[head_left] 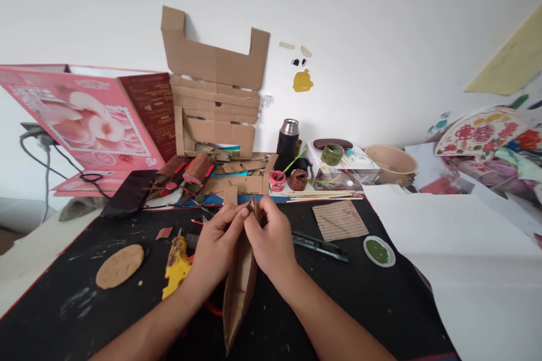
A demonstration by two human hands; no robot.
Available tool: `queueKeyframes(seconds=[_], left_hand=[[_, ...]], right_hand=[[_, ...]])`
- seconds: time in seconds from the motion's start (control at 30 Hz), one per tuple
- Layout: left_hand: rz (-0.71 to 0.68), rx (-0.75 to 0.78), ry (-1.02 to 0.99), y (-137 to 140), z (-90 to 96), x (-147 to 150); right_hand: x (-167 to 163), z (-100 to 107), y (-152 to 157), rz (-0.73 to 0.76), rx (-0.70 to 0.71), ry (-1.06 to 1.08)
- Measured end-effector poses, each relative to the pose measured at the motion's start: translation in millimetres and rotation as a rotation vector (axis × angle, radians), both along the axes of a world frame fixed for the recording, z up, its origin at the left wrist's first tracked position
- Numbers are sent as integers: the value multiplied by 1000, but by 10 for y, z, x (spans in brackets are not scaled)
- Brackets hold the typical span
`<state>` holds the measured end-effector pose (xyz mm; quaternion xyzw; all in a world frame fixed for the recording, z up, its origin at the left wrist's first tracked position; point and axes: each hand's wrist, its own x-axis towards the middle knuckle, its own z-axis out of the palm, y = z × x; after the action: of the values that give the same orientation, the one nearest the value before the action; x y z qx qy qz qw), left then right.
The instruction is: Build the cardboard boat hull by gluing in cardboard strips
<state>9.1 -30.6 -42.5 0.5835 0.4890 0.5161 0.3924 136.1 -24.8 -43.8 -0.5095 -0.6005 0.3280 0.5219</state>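
Pink box, one [97,124]: standing at ten to eleven o'clock from the cardboard piece, leaning its printed panel outward.

Dark phone, one [129,194]: lying at ten, below the box, seemingly kept aside from the working middle.

Cardboard disc, one [121,266]: resting flat at nine, well inside the mat's red left edge.

Yellow glue gun, one [175,271]: lying at nine, nozzle pointing toward twelve, the left forearm partly covering it; probably being kept within quick reach.

Left hand, one [222,231]: pinching the far end of the cardboard piece, thumb against fingers.

Cardboard piece, one, narrow and trough-shaped [239,287]: running from twelve to six between the forearms, its pointed near end aiming at six. The grip is probably keeping its walls from springing apart.

Right hand, one [269,231]: pinching the same end from the other side, sitting just beside the left.

Green cutter, one [319,245]: lying at two, apparently handy for the right hand.

Corrugated square, one [341,219]: lying flat at two, beyond the cutter.

Lid of green paint, one [366,246]: sitting at three, near the mat's right edge.

Black mat, one [351,304]: showing broadly at four, giving the right elbow room to swing; white sheets [457,276] are bounding it at three.
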Motion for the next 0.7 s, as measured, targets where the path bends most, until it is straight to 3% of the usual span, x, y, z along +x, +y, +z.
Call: queueKeyframes(seconds=[0.7], left_hand=[[14,-10,-3,4,0,9]], right_hand=[[2,8,-6,-1,-5,-2]])
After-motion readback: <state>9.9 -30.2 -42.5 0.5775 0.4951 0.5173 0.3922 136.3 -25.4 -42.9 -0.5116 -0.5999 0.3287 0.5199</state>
